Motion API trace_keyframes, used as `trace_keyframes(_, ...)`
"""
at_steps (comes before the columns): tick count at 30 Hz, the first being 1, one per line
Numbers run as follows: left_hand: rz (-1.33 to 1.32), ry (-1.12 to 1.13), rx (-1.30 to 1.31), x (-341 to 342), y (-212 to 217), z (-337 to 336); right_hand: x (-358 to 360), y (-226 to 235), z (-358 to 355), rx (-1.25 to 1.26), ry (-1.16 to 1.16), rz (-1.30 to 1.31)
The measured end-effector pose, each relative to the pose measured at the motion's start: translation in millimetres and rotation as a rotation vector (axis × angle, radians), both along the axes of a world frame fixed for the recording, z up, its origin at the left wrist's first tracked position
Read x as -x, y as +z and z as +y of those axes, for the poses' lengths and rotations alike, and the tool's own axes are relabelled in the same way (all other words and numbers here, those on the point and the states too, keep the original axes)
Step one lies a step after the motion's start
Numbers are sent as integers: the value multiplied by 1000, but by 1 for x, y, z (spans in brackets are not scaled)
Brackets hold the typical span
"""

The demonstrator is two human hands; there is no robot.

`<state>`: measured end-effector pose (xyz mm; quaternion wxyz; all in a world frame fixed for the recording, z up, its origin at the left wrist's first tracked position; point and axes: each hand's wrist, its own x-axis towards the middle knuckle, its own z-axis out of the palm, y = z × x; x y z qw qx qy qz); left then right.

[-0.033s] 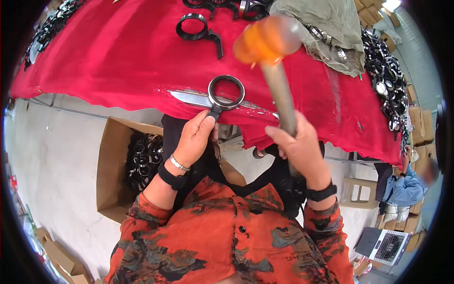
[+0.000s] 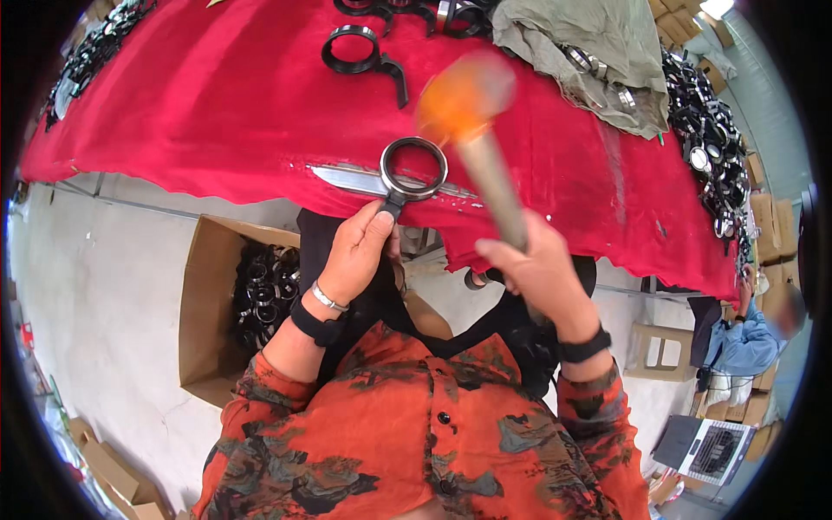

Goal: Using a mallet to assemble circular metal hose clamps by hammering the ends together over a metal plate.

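My left hand [image 2: 357, 251] pinches the short black handle of a round metal ring [image 2: 386, 176], shaped like a magnifying glass frame. The ring rests near the table's front edge, over a silvery metal strip [image 2: 347, 179] on the red cloth. Whether it has a lens, I cannot tell. In my right hand [image 2: 546, 264] is a mallet [image 2: 490, 178], its pale handle wrapped by my fingers. The orange head, blurred by motion, is raised beyond the ring and to its right. Farther back lies a black ring with a curved handle [image 2: 379, 66].
More black ringed pieces [image 2: 390, 7] lie at the table's far side, beside a grey-green cloth [image 2: 581, 52]. A heap of them [image 2: 706, 147] covers the right end. An open cardboard box [image 2: 204, 321] of similar pieces stands at lower left. Another person [image 2: 750, 334] sits at far right.
The mallet head has come down and to the left, closer to the ring, as my right hand tilted left. My left hand and the ring have stayed in place.
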<state>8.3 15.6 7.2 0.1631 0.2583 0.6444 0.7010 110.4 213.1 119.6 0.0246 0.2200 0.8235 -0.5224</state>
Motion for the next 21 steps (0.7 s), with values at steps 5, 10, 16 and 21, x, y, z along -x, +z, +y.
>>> trace_keyframes(5, -78, -3, -47, 0, -1, -4, -7, 16, 15, 243, -4, -75)
trace_keyframes(10, -52, -2, -23, 0, -2, -3, -30, -7, 5, 232, -100, 107)
trace_keyframes(16, -82, -5, -49, 1, -3, -6, -45, -3, 10, 387, -126, 71)
trace_keyframes(21, -90, 13, -55, -1, -1, -1, -68, -63, 9, -340, 8, 160)
